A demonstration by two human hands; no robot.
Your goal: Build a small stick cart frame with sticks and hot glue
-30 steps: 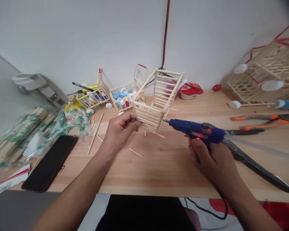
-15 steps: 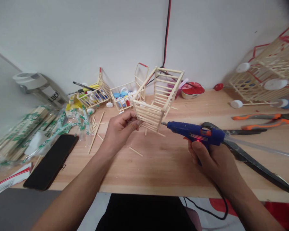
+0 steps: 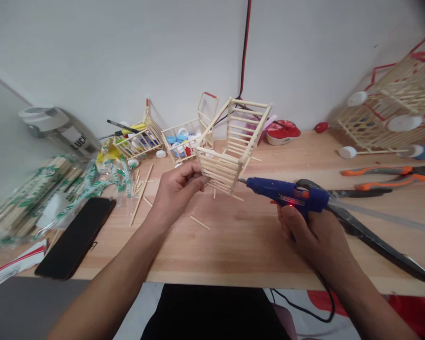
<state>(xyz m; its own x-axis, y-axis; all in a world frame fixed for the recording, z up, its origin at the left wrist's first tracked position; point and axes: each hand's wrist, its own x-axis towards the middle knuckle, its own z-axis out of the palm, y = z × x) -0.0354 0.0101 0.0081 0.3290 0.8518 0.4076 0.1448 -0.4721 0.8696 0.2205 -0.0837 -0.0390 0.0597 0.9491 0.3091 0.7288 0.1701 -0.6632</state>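
Between thumb and fingers, my left hand [image 3: 179,191] grips the lower left corner of a small slatted basket made of wooden sticks [image 3: 219,170], holding it tilted above the table. My right hand [image 3: 311,231] is wrapped round the handle of a blue hot glue gun [image 3: 286,192] with a small red light lit. The gun's metal nozzle is at the basket's lower right corner; whether it touches the sticks I cannot tell. A clear glue stick [image 3: 378,215] juts from the gun's rear. Short cut sticks [image 3: 199,222] lie on the table below.
Two small stick baskets [image 3: 138,141] with bottle caps stand at the back. Bagged sticks [image 3: 31,193], a black phone [image 3: 76,238] and a bottle [image 3: 62,130] are on the left. To the right lie orange-handled pliers [image 3: 386,178], a black-handled tool [image 3: 382,248] and larger stick carts [image 3: 386,108].
The glue gun has shifted very slightly up, its nozzle staying by the basket's corner. The basket and my left hand have hardly moved.
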